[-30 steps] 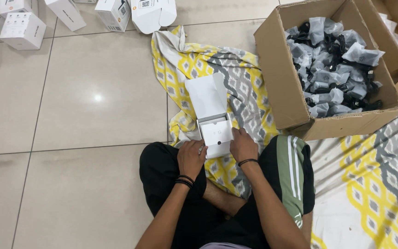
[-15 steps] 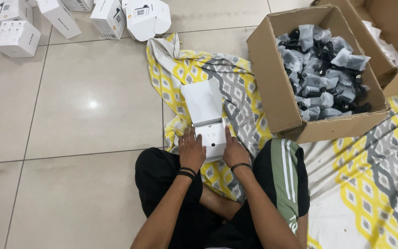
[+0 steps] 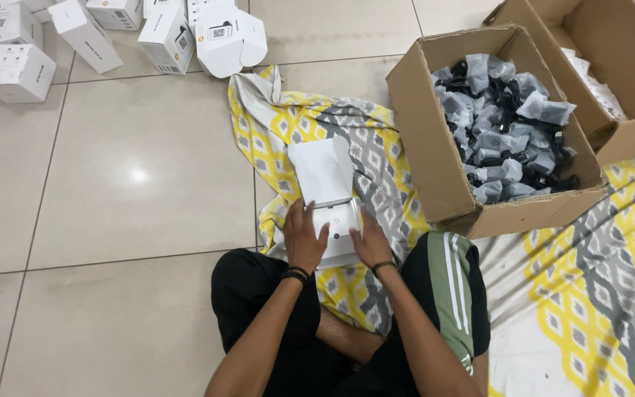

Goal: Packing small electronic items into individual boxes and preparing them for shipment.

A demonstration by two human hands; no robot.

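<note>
Both forearms reach forward, palms down. My left hand (image 3: 305, 237) and right hand (image 3: 370, 240) lie flat, fingers extended, apparently pressing rather than gripping.

box (image 3: 336, 220): white | cloth (image 3: 376, 140): yellow-grey diamond pattern | carton (image 3: 435, 158): brown

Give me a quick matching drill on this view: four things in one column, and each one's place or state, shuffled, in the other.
Things:
1. small white carton with raised lid
2. brown cardboard box of bagged black parts
3. yellow, grey and white patterned cloth
4. closed white cartons

Places or states:
A. spread on the tiled floor
B. top left, on bare tiles
C. between the left hand and right hand
D. open, right of the small carton

Pairs: 1-C, 2-D, 3-A, 4-B
</note>
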